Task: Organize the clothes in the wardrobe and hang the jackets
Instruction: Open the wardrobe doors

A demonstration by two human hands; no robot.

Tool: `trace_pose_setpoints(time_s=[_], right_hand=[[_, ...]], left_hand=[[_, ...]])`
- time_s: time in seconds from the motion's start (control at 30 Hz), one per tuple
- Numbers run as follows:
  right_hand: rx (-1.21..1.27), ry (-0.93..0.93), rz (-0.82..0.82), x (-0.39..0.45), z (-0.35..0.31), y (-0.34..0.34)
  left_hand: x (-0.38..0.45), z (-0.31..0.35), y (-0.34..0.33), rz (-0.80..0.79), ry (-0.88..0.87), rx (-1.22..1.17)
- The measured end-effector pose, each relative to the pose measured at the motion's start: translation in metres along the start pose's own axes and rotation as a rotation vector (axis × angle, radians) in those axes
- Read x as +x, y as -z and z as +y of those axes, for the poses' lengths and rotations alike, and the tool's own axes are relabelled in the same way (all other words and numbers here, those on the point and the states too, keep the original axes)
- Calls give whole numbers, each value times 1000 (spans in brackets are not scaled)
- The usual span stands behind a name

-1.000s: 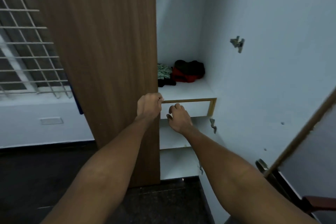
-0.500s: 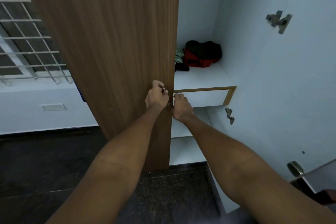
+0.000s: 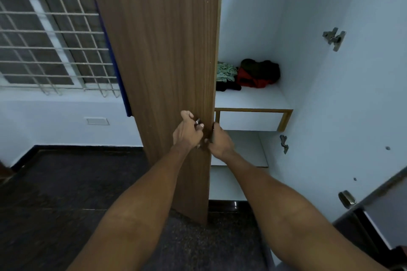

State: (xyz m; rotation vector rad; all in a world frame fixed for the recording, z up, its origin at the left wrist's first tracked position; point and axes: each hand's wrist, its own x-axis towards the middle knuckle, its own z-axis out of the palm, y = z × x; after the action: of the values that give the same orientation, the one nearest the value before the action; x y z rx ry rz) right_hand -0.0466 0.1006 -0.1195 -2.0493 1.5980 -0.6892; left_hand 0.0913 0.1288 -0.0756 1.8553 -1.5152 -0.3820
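A brown wooden wardrobe door stands edge-on in front of me. My left hand grips a small metal handle on the door's outer face near its edge. My right hand curls round the door's edge from the inner side. Inside the white wardrobe, a red and black garment lies bunched on a shelf. Beside it sits a green patterned cloth over something dark, partly hidden by the door.
A drawer front with a wooden frame sits under the shelf, with lower shelves beneath. The wardrobe's right door stands open with hinges on it. A barred window is at left. The floor is dark stone.
The door's edge has swung rightward across the view, covering more of the wardrobe interior. Both hands stay at the door's edge, closer together now. The camera has shifted.
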Motion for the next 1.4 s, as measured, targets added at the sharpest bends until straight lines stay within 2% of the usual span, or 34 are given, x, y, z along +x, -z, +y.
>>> trace_pose_setpoints(time_s=[0.03, 0.23, 0.4, 0.57, 0.67, 0.9, 1.03, 1.13, 1.23, 1.4], right_hand=[[51, 12, -39, -19, -8, -1], [234, 19, -25, -72, -37, -17], [206, 107, -129, -101, -67, -20], [130, 192, -223, -121, -113, -35], [62, 271, -266, -129, -141, -46], [-52, 445, -270, -156, -222, -113], [-50, 468, -328, -168, -249, -140], [-56, 448, -369, -178, -284, -168], [-25, 381, -385, -177, -290, -180], [-129, 462, -421, -172, -270, -170]], left_hand=[[-21, -1, 13, -2, 19, 15], [-70, -3, 56, -14, 90, 121], [-103, -12, 98, 38, 103, 241], [-128, -35, 146, 214, 2, 392], [-137, -53, 171, 246, -64, 433], [-161, -123, 232, 312, 40, 285], [-164, -151, 267, 302, 172, 237], [-173, -182, 307, 379, 231, 162], [-179, -187, 321, 424, 167, 182], [-184, -178, 305, 493, -175, 440]])
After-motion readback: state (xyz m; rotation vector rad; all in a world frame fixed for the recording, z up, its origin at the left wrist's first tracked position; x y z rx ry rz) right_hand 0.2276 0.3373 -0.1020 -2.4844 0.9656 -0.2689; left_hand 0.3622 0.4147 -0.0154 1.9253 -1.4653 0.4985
